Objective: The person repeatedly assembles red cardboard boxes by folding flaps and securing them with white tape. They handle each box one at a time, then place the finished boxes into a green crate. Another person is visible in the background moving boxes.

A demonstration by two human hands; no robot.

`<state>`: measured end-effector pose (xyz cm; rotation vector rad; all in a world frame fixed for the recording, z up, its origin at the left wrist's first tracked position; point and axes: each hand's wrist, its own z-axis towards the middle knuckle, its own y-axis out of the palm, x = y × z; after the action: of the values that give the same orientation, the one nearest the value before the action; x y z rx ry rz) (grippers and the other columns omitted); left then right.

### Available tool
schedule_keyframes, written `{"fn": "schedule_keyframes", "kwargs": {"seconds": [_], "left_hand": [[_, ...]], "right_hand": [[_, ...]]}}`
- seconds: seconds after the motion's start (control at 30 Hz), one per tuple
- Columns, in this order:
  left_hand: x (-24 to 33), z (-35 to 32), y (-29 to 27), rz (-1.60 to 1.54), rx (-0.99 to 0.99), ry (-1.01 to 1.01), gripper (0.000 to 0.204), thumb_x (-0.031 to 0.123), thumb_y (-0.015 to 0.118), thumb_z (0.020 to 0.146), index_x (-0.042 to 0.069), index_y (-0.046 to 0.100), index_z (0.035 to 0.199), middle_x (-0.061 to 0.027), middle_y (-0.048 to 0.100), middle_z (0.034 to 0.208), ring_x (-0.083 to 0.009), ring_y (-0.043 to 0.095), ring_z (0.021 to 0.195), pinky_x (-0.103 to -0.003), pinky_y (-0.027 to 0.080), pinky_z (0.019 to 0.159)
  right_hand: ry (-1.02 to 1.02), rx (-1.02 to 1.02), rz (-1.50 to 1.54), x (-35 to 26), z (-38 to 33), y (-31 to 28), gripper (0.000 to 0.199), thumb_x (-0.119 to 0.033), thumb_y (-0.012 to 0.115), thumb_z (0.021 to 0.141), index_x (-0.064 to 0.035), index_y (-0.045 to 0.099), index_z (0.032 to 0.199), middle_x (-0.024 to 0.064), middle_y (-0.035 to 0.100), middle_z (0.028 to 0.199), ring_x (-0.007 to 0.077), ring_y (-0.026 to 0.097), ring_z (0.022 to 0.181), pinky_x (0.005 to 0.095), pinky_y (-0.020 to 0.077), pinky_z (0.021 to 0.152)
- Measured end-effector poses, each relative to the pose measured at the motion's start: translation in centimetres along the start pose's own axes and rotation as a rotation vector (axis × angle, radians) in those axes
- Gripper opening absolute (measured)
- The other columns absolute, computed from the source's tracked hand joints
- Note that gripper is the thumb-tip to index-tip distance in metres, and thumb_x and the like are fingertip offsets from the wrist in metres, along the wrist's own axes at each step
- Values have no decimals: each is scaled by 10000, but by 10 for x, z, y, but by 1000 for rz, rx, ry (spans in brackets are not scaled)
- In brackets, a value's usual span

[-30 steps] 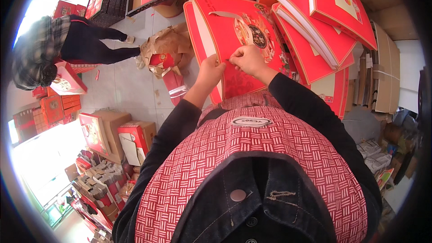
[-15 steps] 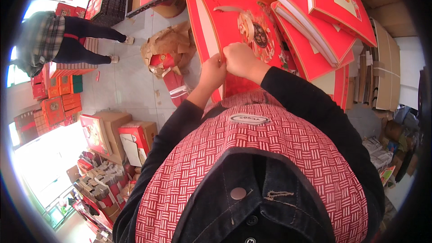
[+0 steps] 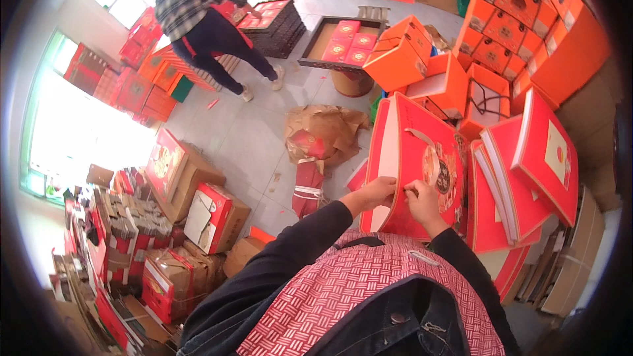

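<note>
In front of me stands a large red gift box [image 3: 410, 122] with gold edging, a pale side and a round printed ornament on its face. A pale strap-like strip curves across that face. My left hand [image 3: 377, 192] is closed at the box's left edge, its fingertips on the edge. My right hand [image 3: 424, 203] is curled in a pinch just to the right, close against the red face. Whatever its fingertips may hold is too small to make out. A narrow gap separates the two hands.
More red gift boxes [image 3: 521, 178] lean in a slanting pile at right. Orange boxes [image 3: 504, 23] are stacked behind. A black tray [image 3: 310, 49] holds small red boxes. Crumpled brown paper [image 3: 330, 125] lies on the floor. Another person [image 3: 208, 26] bends over black trays at far left.
My view has swung up and leftward, so the box sits lower and further right in it. My hands, touching each other before, are now slightly apart at the box's edge.
</note>
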<state>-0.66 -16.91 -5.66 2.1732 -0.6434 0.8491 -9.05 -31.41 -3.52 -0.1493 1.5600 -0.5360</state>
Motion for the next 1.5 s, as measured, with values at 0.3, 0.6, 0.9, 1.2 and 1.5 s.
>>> {"fn": "schedule_keyframes", "kwargs": {"seconds": [0.3,0.6,0.9,1.2,1.5], "left_hand": [[-70,69,9,-150,305,140,154,172,514,867,39,588,851,-36,583,759,-134,551,659,-274,451,593],[-26,33,16,-201,451,157,289,345,420,897,96,532,806,-30,500,690,-137,465,554,-284,371,475],[61,27,33,632,620,375,219,63,604,735,-56,575,916,-203,627,778,-252,632,690,-368,495,601],[123,55,18,870,216,503,328,0,584,690,-23,585,1017,-117,638,830,-171,597,770,-310,477,668],[134,37,129,1621,58,669,324,45,560,764,-26,532,1079,-260,596,924,-405,571,911,-410,470,741]], "right_hand": [[152,-127,-115,10,12,-13,125,-65,564,812,5,511,722,87,572,603,152,586,528,281,457,489],[32,-271,44,-28,8,-14,335,-232,513,874,21,538,656,58,464,521,86,451,515,305,358,486],[-176,-237,-138,-73,-18,-4,219,-190,518,788,-5,581,688,213,573,692,375,574,671,445,454,604],[-419,-216,-165,-120,-63,-66,259,-281,583,777,-25,567,736,111,550,729,310,576,670,407,466,569],[-80,42,372,-41,-187,-132,288,-245,586,818,-43,611,1021,122,624,927,247,621,822,333,492,693]]}}
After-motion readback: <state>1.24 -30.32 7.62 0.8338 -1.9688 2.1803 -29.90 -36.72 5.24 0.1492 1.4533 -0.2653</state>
